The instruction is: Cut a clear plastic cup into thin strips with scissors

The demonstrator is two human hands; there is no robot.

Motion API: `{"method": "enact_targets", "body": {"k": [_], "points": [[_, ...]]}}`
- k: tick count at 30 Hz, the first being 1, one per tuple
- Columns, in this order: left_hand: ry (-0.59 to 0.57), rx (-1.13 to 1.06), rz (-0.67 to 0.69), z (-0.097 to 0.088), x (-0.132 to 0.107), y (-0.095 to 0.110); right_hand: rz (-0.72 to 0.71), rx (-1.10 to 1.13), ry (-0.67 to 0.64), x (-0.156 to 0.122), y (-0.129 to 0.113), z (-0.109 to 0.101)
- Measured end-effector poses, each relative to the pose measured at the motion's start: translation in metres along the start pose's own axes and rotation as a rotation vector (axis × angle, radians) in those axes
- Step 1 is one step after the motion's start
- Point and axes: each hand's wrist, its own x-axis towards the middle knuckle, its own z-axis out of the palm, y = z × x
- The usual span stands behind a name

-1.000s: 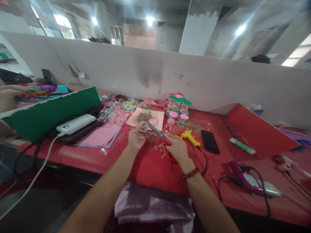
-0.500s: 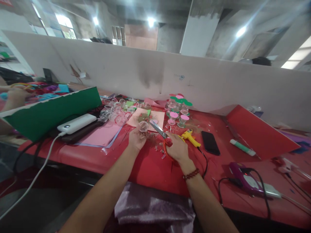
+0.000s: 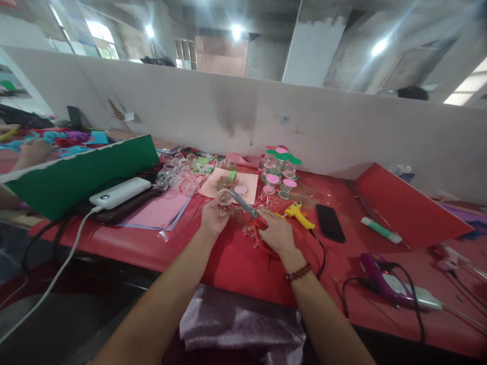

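My left hand [image 3: 215,215] is closed around a small clear plastic cup [image 3: 224,196], its rim turned up toward me. In my right hand [image 3: 274,230] is a pair of scissors [image 3: 245,205] with red handles, the blades reaching left to the cup's rim. Behind the cup lies a sheet of pale pink paper [image 3: 249,183] carrying a pink paper disc [image 3: 240,190], a green scrap and small reddish bits. Clear plastic trimmings [image 3: 249,232] are scattered on the red table below the scissors.
Many clear cups [image 3: 186,175] are heaped at the left; others [image 3: 287,188] with pink and green discs stand at the back right. A yellow glue gun [image 3: 300,215], a black phone [image 3: 330,223], a glue stick [image 3: 381,230] and a white power bank [image 3: 120,192] lie around. A co-worker's hand [image 3: 36,150] is far left.
The scissors have shifted slightly left, and their blades now meet the cup's rim. My left hand keeps its place with the cup. The co-worker's hands at the far left have moved.
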Motion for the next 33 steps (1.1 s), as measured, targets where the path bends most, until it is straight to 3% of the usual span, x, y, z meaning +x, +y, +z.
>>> {"method": "enact_targets", "body": {"k": [33], "points": [[-0.086, 0.074, 0.028, -0.0078, 0.0061, -0.0039, 0.002, 0.026, -0.023, -0.0002, 0.0009, -0.0027]]}}
